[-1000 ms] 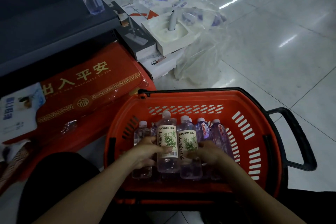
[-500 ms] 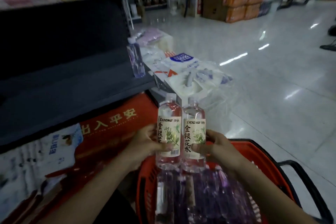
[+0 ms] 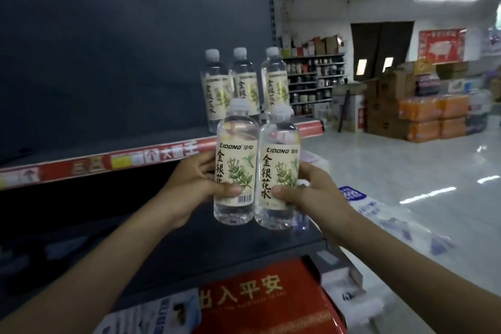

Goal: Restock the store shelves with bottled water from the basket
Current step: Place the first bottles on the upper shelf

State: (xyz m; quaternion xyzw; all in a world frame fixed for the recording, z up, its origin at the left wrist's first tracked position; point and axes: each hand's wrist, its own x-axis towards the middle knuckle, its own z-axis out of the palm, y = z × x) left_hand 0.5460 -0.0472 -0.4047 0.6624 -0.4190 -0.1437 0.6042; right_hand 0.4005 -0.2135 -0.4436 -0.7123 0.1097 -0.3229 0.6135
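My left hand (image 3: 193,184) grips a clear water bottle (image 3: 237,149) with a cream leaf label. My right hand (image 3: 311,192) grips a second bottle (image 3: 279,157) of the same kind. Both bottles are upright, side by side and touching, raised in front of the dark shelf (image 3: 151,141) with the red price strip. Three matching bottles (image 3: 241,76) stand on that shelf near its right end, just behind the ones I hold. The basket is out of view.
A lower dark shelf (image 3: 217,247) runs below my hands. A red box (image 3: 265,301) with gold characters lies on the floor beneath it, with white packages (image 3: 393,219) to the right. Stacked cartons (image 3: 423,114) stand across the glossy tiled floor.
Both hands lifted the two bottles out of the orange basket and up to the height of the upper shelf. The view rose with them, and the basket dropped out of sight.
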